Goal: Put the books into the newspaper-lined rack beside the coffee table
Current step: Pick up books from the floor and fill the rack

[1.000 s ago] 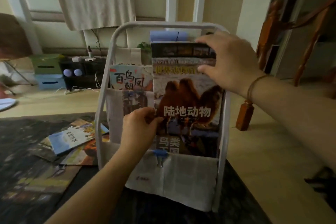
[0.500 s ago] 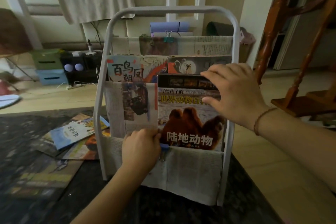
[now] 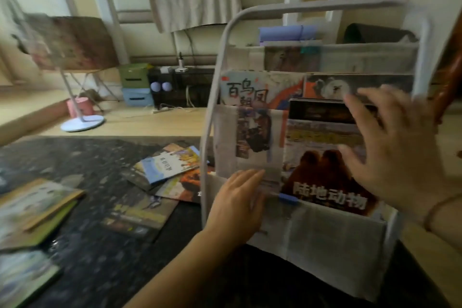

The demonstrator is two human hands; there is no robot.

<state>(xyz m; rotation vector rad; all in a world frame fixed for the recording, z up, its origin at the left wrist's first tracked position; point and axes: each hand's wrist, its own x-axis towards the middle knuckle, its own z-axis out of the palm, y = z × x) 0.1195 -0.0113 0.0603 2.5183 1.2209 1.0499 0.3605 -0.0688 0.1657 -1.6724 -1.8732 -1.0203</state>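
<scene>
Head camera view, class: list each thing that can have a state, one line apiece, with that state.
Camel book: upright, seated in the rack's front pocket.
Rack: standing, newspaper-lined, holding books.
Left hand: open, resting on the newspaper front.
Right hand: open, fingers spread at the camel book.
Books on the table: lying flat, not racked.

Camel-cover book stands upright in the rack's newspaper-lined front pocket.

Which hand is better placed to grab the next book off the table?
Left. The left hand sits open at the rack's left edge, beside the loose books on the table. The right hand is spread over the camel book, farther from them.
</scene>
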